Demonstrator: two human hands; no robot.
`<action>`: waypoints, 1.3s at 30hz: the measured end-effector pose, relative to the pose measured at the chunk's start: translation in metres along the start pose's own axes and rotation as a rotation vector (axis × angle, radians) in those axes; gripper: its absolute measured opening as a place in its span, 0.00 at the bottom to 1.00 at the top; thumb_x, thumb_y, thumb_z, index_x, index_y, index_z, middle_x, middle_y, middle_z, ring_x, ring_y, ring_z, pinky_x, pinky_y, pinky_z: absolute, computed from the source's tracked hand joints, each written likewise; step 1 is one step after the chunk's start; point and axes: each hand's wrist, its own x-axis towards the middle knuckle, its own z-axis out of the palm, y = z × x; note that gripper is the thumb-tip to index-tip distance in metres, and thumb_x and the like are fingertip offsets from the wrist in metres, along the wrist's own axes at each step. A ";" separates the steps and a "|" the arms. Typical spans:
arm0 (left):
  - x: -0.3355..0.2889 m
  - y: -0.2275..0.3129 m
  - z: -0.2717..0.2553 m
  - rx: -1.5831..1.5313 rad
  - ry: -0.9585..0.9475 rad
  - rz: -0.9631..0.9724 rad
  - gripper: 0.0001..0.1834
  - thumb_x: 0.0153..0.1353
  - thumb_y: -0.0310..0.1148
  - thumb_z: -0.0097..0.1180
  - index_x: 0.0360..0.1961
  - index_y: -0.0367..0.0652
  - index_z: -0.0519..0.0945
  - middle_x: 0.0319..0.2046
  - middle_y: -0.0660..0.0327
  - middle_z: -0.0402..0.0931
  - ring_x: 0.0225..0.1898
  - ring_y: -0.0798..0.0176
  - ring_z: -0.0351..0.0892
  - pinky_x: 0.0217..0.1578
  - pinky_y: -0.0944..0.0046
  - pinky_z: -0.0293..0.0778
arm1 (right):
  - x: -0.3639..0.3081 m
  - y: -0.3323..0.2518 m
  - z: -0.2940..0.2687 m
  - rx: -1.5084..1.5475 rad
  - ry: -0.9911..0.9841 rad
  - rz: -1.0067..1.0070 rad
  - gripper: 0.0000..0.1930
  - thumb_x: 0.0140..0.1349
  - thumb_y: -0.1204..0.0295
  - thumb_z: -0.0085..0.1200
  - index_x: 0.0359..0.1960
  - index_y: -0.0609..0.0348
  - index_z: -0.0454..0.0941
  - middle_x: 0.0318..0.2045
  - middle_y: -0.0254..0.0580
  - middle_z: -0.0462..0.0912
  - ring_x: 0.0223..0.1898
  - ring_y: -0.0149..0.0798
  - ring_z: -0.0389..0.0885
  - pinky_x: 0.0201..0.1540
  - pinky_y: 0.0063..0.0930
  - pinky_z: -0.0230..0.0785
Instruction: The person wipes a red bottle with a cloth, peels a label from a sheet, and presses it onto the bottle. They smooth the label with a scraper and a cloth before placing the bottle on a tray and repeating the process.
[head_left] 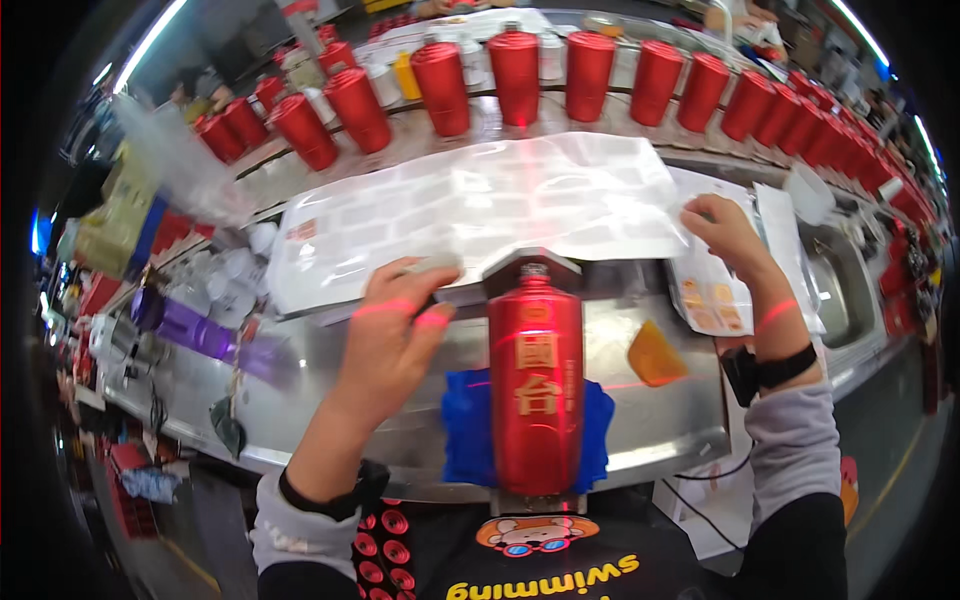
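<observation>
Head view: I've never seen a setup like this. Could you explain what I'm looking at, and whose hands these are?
There is no robot here: one person works with two bare hands. The picture comes from a fisheye camera worn on the head, looking down, so straight edges bend toward the rim.

On the metal worktop, a red bottle lies over a blue cloth, neck pointing away. An orange piece lies to its right. Behind is a white sheet, then a row of red bottles.

The left hand is by the sheet's near edge, the right hand at its right end. Whether either grips anything is unclear.
</observation>
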 end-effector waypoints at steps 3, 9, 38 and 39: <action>0.017 -0.012 0.010 -0.023 -0.029 -0.037 0.12 0.60 0.29 0.54 0.45 0.42 0.80 0.38 0.52 0.79 0.48 0.44 0.72 0.53 0.53 0.68 | -0.001 0.024 -0.006 -0.087 0.101 -0.033 0.17 0.61 0.61 0.56 0.42 0.64 0.79 0.34 0.36 0.80 0.31 0.28 0.75 0.31 0.25 0.69; 0.022 -0.153 -0.058 0.821 0.142 -0.160 0.15 0.59 0.31 0.53 0.47 0.48 0.82 0.40 0.52 0.75 0.46 0.45 0.70 0.46 0.49 0.69 | -0.019 0.012 -0.007 -0.094 0.150 -0.127 0.15 0.62 0.69 0.55 0.47 0.65 0.77 0.46 0.44 0.79 0.51 0.40 0.75 0.56 0.30 0.64; 0.008 -0.267 -0.119 0.662 0.169 -0.936 0.18 0.60 0.46 0.49 0.40 0.45 0.83 0.45 0.51 0.79 0.51 0.41 0.75 0.48 0.41 0.71 | -0.036 -0.003 0.005 -0.088 0.063 -0.211 0.12 0.62 0.75 0.55 0.47 0.64 0.78 0.52 0.44 0.76 0.56 0.41 0.73 0.59 0.29 0.63; 0.014 -0.264 -0.112 0.639 0.176 -0.928 0.19 0.59 0.47 0.50 0.41 0.45 0.82 0.46 0.51 0.79 0.52 0.43 0.75 0.50 0.43 0.71 | -0.037 -0.004 0.005 -0.094 0.082 -0.222 0.12 0.61 0.74 0.57 0.46 0.64 0.78 0.51 0.45 0.77 0.54 0.43 0.75 0.58 0.30 0.64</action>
